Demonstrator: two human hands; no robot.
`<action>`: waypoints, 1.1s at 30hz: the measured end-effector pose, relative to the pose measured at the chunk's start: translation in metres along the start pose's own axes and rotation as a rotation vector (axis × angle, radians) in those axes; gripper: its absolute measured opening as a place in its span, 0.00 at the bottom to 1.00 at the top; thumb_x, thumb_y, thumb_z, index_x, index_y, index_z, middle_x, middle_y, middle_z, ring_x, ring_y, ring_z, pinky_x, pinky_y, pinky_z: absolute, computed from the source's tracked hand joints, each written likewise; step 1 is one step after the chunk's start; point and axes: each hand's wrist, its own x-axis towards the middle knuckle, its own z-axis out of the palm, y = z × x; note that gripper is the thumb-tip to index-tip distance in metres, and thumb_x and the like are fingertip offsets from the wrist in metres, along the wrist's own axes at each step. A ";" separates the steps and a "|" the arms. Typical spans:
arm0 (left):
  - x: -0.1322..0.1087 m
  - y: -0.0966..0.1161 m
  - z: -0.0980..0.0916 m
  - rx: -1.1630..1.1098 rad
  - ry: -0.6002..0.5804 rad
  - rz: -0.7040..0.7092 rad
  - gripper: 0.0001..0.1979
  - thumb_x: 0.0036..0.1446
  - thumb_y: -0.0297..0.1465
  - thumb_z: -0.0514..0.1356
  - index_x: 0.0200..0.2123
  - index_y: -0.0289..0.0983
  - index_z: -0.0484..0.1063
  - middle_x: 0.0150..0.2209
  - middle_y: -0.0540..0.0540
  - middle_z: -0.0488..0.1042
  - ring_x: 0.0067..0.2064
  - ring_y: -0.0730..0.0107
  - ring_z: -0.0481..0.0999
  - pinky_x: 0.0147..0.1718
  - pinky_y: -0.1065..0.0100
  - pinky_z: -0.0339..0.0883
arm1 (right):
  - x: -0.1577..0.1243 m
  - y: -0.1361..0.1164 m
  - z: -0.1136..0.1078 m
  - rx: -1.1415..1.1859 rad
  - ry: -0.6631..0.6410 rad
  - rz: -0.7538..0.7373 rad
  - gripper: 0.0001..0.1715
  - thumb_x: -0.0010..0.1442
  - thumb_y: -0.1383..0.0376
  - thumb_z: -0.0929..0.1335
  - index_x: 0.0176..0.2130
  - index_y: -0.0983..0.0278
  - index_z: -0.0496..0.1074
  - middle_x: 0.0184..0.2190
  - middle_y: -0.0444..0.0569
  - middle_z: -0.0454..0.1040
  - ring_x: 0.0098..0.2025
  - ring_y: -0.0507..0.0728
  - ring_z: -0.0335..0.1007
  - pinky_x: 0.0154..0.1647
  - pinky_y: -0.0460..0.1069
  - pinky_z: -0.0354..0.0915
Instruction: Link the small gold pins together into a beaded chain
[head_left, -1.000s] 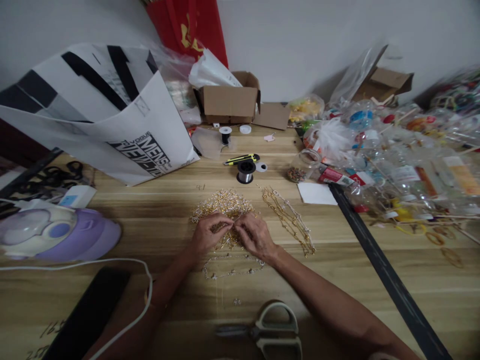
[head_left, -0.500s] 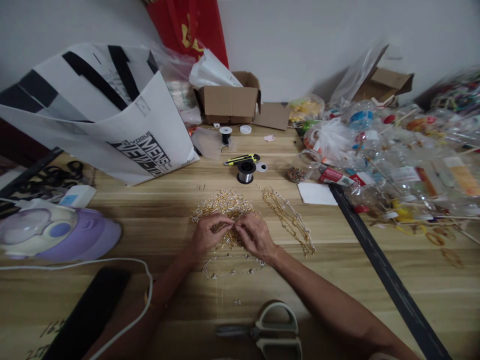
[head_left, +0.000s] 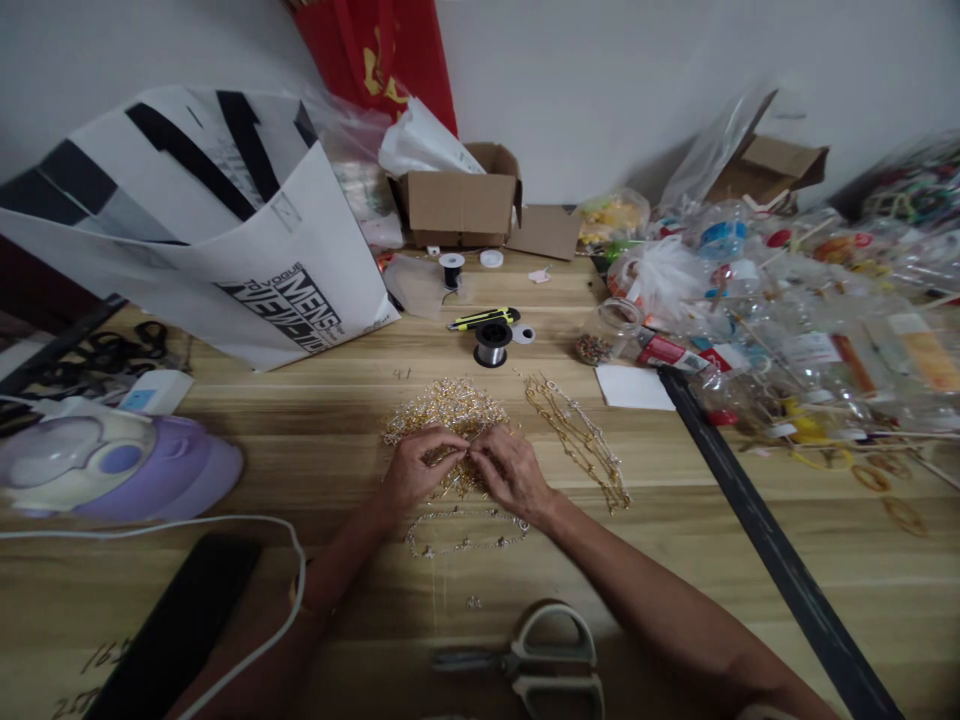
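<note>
My left hand (head_left: 415, 468) and my right hand (head_left: 512, 470) meet fingertip to fingertip over the near edge of a heap of small gold chain pieces (head_left: 448, 406) on the wooden table (head_left: 315, 440). Both hands are pinched shut on a small gold chain piece between them; its shape is too small to make out. A finished length of chain (head_left: 463, 532) lies just below my wrists. Several longer gold chains (head_left: 579, 435) lie to the right of my right hand.
Scissors (head_left: 546, 660) lie at the near edge. A spool of clear thread (head_left: 492, 343) and a yellow utility knife (head_left: 481, 319) sit beyond the heap. A white shopping bag (head_left: 217, 230), a purple device (head_left: 112, 465) with a white cable, a cardboard box (head_left: 459, 200) and cluttered plastic bags (head_left: 787, 300) surround the work spot.
</note>
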 end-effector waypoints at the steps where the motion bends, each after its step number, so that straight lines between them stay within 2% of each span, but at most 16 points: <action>1: 0.000 0.000 0.000 -0.003 0.000 0.000 0.03 0.52 0.27 0.62 0.30 0.36 0.76 0.29 0.45 0.78 0.32 0.68 0.77 0.34 0.68 0.69 | 0.000 0.000 0.000 0.003 0.001 0.000 0.08 0.64 0.66 0.59 0.36 0.63 0.66 0.30 0.50 0.70 0.33 0.56 0.63 0.36 0.51 0.61; 12: -0.001 -0.005 0.000 -0.081 0.005 -0.068 0.02 0.51 0.27 0.63 0.29 0.35 0.76 0.29 0.45 0.78 0.32 0.68 0.77 0.34 0.68 0.69 | 0.000 0.001 0.000 0.018 -0.017 0.003 0.07 0.64 0.67 0.60 0.36 0.63 0.66 0.30 0.50 0.70 0.34 0.56 0.63 0.36 0.51 0.61; 24: 0.001 -0.005 -0.001 -0.342 -0.036 -0.317 0.04 0.46 0.28 0.65 0.26 0.33 0.76 0.28 0.45 0.77 0.31 0.70 0.76 0.33 0.71 0.69 | 0.000 0.001 -0.001 0.050 -0.009 -0.011 0.06 0.63 0.68 0.61 0.36 0.63 0.66 0.31 0.50 0.71 0.34 0.55 0.64 0.36 0.50 0.61; 33: 0.004 0.001 -0.003 -0.379 -0.029 -0.391 0.07 0.42 0.31 0.68 0.25 0.34 0.76 0.27 0.46 0.78 0.31 0.68 0.76 0.34 0.69 0.70 | 0.000 0.000 -0.001 0.063 0.011 -0.025 0.05 0.63 0.69 0.62 0.36 0.63 0.66 0.31 0.50 0.72 0.34 0.55 0.64 0.36 0.50 0.62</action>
